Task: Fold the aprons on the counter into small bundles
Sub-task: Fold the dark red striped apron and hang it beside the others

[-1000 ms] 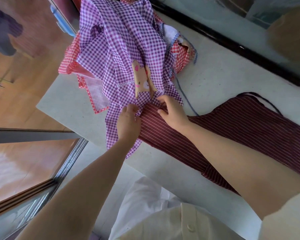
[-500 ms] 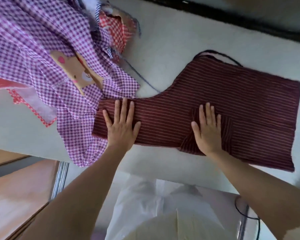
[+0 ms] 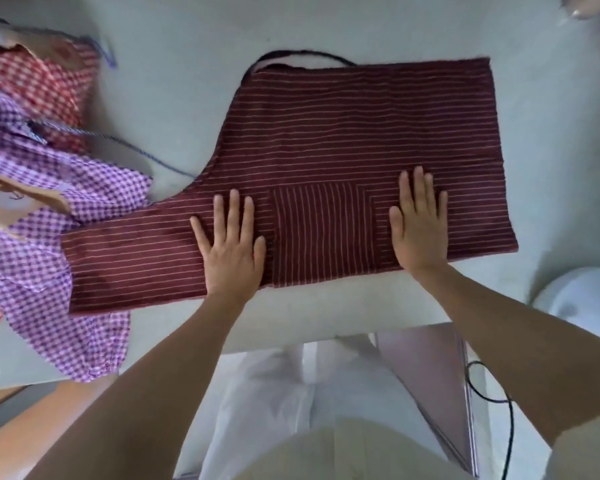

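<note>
A maroon apron with thin pale stripes (image 3: 343,133) lies spread flat on the pale counter (image 3: 174,81), its dark neck strap looped at the far edge. My left hand (image 3: 231,247) presses flat on it, fingers straight, just left of the square pocket. My right hand (image 3: 418,223) lies flat on the cloth to the right of that pocket. A purple gingham apron (image 3: 42,258) with a cartoon patch is heaped at the left, overlapping the maroon apron's narrow end. A red gingham apron (image 3: 45,88) is bunched behind it.
A blue-and-white cord (image 3: 125,143) trails from the heap across the counter toward the maroon apron. The counter's near edge runs just below my wrists. A white rounded object (image 3: 586,296) sits at the right, and a black cable (image 3: 499,400) hangs below.
My hands left the purple apron's edge and now press flat on the maroon apron, sliding apart to either side of the pocket. The view has swung right, centring the maroon apron.
</note>
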{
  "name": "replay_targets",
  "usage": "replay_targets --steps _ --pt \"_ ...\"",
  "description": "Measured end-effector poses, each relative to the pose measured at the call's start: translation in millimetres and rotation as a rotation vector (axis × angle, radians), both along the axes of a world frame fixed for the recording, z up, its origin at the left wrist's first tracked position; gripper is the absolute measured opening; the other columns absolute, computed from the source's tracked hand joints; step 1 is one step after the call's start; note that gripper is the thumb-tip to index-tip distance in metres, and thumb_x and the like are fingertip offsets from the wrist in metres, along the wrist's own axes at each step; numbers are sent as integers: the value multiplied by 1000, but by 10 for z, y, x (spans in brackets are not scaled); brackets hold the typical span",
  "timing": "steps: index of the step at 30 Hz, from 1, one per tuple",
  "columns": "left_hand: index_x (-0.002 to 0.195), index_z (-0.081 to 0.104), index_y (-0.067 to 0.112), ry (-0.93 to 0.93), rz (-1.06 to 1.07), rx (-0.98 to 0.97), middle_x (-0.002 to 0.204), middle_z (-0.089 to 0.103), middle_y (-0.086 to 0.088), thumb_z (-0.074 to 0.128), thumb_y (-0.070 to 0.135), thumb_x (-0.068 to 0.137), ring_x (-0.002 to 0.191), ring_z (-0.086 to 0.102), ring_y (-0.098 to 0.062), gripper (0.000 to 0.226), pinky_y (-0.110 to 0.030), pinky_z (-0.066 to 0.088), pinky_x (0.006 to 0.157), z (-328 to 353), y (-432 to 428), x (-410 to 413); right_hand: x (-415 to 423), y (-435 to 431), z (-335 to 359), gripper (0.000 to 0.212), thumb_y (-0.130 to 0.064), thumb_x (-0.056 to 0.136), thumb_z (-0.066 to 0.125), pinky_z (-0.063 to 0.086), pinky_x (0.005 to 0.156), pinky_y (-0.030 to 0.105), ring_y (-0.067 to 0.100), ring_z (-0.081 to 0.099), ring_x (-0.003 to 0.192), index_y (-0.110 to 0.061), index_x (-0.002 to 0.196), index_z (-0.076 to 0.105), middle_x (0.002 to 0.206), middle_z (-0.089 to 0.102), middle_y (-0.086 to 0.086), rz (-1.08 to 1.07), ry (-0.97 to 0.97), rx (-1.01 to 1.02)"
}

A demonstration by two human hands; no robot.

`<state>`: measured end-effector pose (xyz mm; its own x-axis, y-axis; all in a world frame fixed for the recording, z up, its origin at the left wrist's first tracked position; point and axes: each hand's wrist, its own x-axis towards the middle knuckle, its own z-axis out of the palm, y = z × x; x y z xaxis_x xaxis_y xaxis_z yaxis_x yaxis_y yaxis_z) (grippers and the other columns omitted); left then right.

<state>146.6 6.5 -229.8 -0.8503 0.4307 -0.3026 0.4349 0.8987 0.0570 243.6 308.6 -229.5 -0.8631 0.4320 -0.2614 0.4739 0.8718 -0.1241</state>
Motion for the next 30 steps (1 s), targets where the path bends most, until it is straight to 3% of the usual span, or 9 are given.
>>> replay_targets --steps 2,4,10,15,18,20,22,26,30 --pt "156 2 12 11 90 69 164 -5 -7 13 37 100 150 -9 -28 62 -63 3 116 93 110 -1 77 146 13 63 -48 103 -1 6 123 50 22 -5 152 -15 157 -1 165 -3 8 -69 -17 1" --pt "156 5 9 24 143 160 164 -4 -9 16 33 97 150 -9 -30 64 -58 0 119 224 394 -9 12 -13 32 64 -47 103 1 5 123 48 23 -2 152 -12 157 2 165 0 9 20 33 -22" --pt "156 7 20 -35 -153 141 164 -5 -6 13 41 100 149 -11 -30 60 -58 -3 118 283 1313 142 -89 -319 158 56 -31 104 27 8 123 46 22 9 152 -13 156 18 164 12 9 175 190 -113" --pt "155 13 18 -22 -218 71 163 7 -10 21 47 99 150 1 -33 63 -56 -4 119 180 1225 215 233 424 230 53 -23 94 50 25 114 46 27 37 137 -13 145 40 150 38 9 -378 271 -63" --pt "140 45 13 9 -347 187 139 43 -14 36 47 95 130 38 -34 57 -54 28 113 265 1228 218 444 804 337 47 -24 87 54 33 102 42 29 43 120 -12 132 47 133 44 11 -648 246 -25" --pt "119 58 14 -42 -481 269 118 54 -8 50 48 89 110 50 -30 46 -47 42 98 353 1262 210 579 958 437 43 -27 87 56 38 96 41 31 47 114 -10 127 49 127 43 12 -706 172 -19" --pt "108 59 19 -162 -633 231 107 55 -1 59 53 82 101 53 -23 42 -39 43 91 469 1325 223 700 1045 541 44 -35 91 58 45 85 41 32 53 106 -8 124 48 124 42 13 -785 103 -105" --pt "104 57 22 -232 -696 118 101 56 5 63 53 82 94 56 -16 38 -31 43 83 540 1390 256 733 1107 624 55 -54 92 55 47 77 40 33 58 98 -9 121 42 107 54 10 -944 -80 -322" --pt "103 55 19 -217 -655 -10 97 61 3 57 39 89 86 62 -18 25 -31 48 75 606 1435 235 696 1136 648 45 -54 91 56 53 70 35 23 69 74 -12 106 51 76 69 4 -965 -132 -401"
